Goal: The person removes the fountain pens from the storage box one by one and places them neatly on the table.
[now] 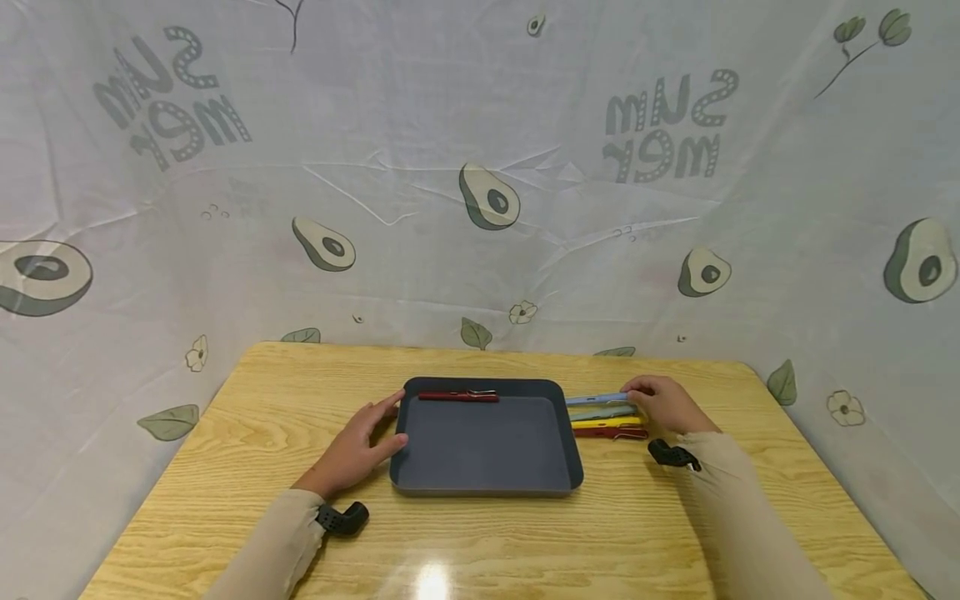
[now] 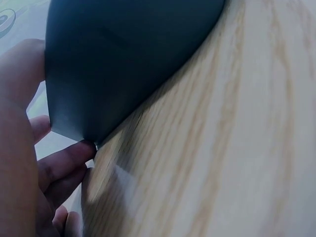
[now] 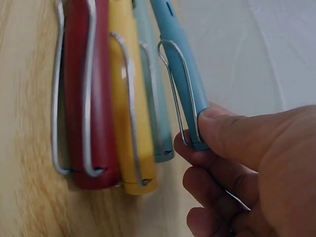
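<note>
A dark grey tray (image 1: 487,450) lies on the table with a dark red pen (image 1: 457,397) along its far side. My left hand (image 1: 360,446) rests at the tray's left side, thumb over the near part of that rim and fingers at the far corner. To the right of the tray, my right hand (image 1: 667,404) pinches the capped end of a light blue pen (image 3: 185,74) between thumb and fingers. Beside it lie a pale green pen (image 3: 155,108), a yellow pen (image 3: 131,108) and a red pen (image 3: 94,108), their metal clips showing in the right wrist view.
The wooden table (image 1: 480,550) extends around the tray, and a printed cloth (image 1: 420,250) hangs behind it. A black wrist device (image 1: 343,518) sits on the left sleeve, another black wrist device (image 1: 673,455) on the right.
</note>
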Motion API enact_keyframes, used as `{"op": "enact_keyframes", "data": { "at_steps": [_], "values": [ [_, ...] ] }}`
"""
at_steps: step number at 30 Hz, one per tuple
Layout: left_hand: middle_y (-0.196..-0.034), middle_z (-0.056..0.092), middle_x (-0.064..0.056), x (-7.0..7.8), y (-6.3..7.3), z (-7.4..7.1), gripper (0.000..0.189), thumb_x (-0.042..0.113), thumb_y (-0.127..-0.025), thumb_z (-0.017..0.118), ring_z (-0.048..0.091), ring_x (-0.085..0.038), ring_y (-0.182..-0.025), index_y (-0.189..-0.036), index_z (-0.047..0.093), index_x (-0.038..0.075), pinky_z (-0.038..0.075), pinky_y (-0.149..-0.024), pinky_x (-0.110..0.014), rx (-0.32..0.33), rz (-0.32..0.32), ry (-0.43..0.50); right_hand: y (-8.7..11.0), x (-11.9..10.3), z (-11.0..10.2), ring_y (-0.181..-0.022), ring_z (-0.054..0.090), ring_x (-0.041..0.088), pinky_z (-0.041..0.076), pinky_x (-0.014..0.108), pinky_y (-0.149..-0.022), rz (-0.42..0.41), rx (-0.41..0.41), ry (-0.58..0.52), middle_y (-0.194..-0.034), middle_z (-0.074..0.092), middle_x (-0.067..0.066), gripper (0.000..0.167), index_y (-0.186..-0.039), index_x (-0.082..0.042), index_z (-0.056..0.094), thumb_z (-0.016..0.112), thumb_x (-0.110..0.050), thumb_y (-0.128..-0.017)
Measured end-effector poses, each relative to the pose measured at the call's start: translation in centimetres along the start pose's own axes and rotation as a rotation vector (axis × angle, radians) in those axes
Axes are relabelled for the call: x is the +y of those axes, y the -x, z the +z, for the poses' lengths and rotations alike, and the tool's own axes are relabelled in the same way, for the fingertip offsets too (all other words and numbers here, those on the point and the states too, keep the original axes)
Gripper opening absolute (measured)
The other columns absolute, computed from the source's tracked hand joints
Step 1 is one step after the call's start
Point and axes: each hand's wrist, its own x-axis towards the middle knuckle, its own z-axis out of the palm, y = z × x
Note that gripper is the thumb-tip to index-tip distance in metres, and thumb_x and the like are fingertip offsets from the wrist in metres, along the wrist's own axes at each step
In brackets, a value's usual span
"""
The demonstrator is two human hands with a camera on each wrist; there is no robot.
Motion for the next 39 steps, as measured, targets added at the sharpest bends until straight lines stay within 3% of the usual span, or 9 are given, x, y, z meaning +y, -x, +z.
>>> {"op": "enact_keyframes", "data": {
  "at_steps": [12,18,21,28,33,39],
  "values": [
    [-0.149,0.056,-0.009,0.1,0.1,-0.1,0.074,0.043,-0.101,0.067,0.042,-0.035,-0.146,-0.164,0.033,0.024,0.015,-0.126,-0.062,0.007,-0.010,-0.012,-1.8,1.0,0.4,-0.099,0.066,0.033,0.056,0.056,-0.088,-0.047,-0.037,0.093,-0.111,0.072,0.017,0.021,-0.109,-0.001,0.078,0.058,-0.008,-0.106],
    [-0.148,0.056,-0.010,0.2,0.1,-0.1,0.074,0.042,-0.101,0.067,0.043,-0.035,-0.145,-0.164,0.033,0.025,0.015,-0.127,-0.061,0.006,-0.010,-0.007,-2.1,0.6,0.2,-0.087,0.064,0.021,0.057,0.044,-0.078,-0.045,-0.090,0.105,-0.104,0.073,0.012,0.019,-0.107,-0.004,0.079,0.060,-0.006,-0.104],
    [-0.148,0.056,-0.011,0.3,0.0,-0.1,0.073,0.042,-0.101,0.067,0.042,-0.037,-0.146,-0.164,0.033,0.024,0.016,-0.126,-0.063,0.006,-0.008,0.000,-2.0,0.5,0.0,-0.087,0.065,0.023,0.058,0.044,-0.077,-0.043,-0.096,0.117,-0.104,0.073,0.013,0.019,-0.107,-0.003,0.079,0.060,-0.005,-0.104],
    [-0.147,0.057,-0.009,0.3,0.0,-0.1,0.073,0.041,-0.102,0.066,0.043,-0.036,-0.145,-0.164,0.033,0.023,0.016,-0.126,-0.061,0.007,0.006,-0.004,-1.7,0.5,0.0,-0.104,0.067,0.038,0.058,0.055,-0.088,-0.049,-0.067,0.129,-0.111,0.073,0.018,0.019,-0.109,-0.003,0.078,0.060,-0.002,-0.103],
    [-0.147,0.057,-0.011,0.4,0.0,-0.2,0.073,0.041,-0.102,0.066,0.044,-0.038,-0.144,-0.164,0.033,0.021,0.017,-0.126,-0.063,0.005,0.011,0.004,-1.3,0.5,-0.2,-0.106,0.066,0.038,0.058,0.055,-0.089,-0.023,-0.040,0.141,-0.115,0.071,0.020,0.023,-0.123,0.002,0.070,0.060,-0.006,-0.104],
    [-0.148,0.056,-0.011,0.2,-0.1,-0.2,0.074,0.043,-0.102,0.066,0.044,-0.036,-0.144,-0.165,0.032,0.022,0.017,-0.126,-0.062,-0.003,0.003,0.004,0.1,-1.0,-0.4,-0.105,0.066,0.038,0.057,0.057,-0.090,-0.030,0.072,0.083,-0.115,0.069,0.020,0.031,-0.130,0.006,0.065,0.062,-0.010,-0.105]
  ]
}}
